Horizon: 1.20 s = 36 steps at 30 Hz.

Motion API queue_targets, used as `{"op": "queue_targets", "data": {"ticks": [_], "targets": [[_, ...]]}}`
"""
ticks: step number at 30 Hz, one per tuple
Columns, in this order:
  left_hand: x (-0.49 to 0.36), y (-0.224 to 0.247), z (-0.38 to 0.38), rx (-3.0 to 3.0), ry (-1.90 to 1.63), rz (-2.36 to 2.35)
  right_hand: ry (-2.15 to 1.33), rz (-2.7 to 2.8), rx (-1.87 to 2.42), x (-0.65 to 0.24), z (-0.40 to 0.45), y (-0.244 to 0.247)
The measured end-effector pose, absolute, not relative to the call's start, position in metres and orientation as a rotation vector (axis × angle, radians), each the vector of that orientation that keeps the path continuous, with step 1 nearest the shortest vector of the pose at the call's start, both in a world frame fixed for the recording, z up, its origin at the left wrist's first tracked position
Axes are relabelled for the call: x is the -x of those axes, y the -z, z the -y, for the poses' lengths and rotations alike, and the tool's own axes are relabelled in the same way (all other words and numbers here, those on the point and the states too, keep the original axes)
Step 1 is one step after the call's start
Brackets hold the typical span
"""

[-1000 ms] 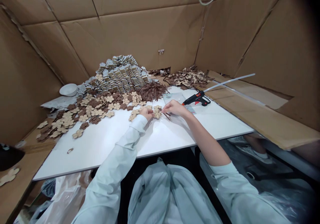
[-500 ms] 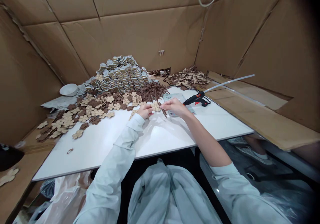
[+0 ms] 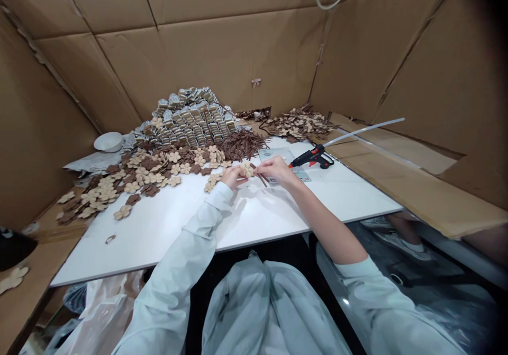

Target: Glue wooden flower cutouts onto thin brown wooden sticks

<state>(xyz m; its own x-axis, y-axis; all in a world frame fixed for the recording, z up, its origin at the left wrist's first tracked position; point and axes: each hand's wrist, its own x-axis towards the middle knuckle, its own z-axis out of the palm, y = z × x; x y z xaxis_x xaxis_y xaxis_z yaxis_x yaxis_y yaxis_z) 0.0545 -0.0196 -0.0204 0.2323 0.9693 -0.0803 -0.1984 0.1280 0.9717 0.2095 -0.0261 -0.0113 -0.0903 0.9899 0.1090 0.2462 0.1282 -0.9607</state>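
Between my hands, just above the white table (image 3: pixel 159 238), is a beige flower piece (image 3: pixel 247 170). My left hand (image 3: pixel 232 177) pinches the flower at its left side. My right hand (image 3: pixel 278 170) has its fingers closed on thin brown strips (image 3: pixel 262 178) at the flower's right edge; the strips hang down from the fingertips. Just right of that hand, a black and orange glue gun (image 3: pixel 311 157) rests on the table, with a long clear glue stick coming out of its back. A pale green printed sheet (image 3: pixel 304 175) lies partly under the right hand.
Beige and brown flowers (image 3: pixel 148 175) spread across the left. Behind them are stacked small packets (image 3: pixel 194 122), a pile of brown strips (image 3: pixel 242 144) and a white bowl (image 3: pixel 108 142). Another mixed pile (image 3: pixel 299 123) lies at the back right. Cardboard walls surround the table.
The brown strips have changed their angle slightly and spread apart below the right fingertips. The left hand has shifted slightly, showing more of the beige flowers behind it.
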Motion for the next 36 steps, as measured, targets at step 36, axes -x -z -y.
{"op": "queue_targets", "data": {"ticks": [36], "targets": [[-0.059,0.013,0.03,-0.947,-1.252,-0.893,-1.222,1.674,1.176,-0.2,0.033,0.011]]}}
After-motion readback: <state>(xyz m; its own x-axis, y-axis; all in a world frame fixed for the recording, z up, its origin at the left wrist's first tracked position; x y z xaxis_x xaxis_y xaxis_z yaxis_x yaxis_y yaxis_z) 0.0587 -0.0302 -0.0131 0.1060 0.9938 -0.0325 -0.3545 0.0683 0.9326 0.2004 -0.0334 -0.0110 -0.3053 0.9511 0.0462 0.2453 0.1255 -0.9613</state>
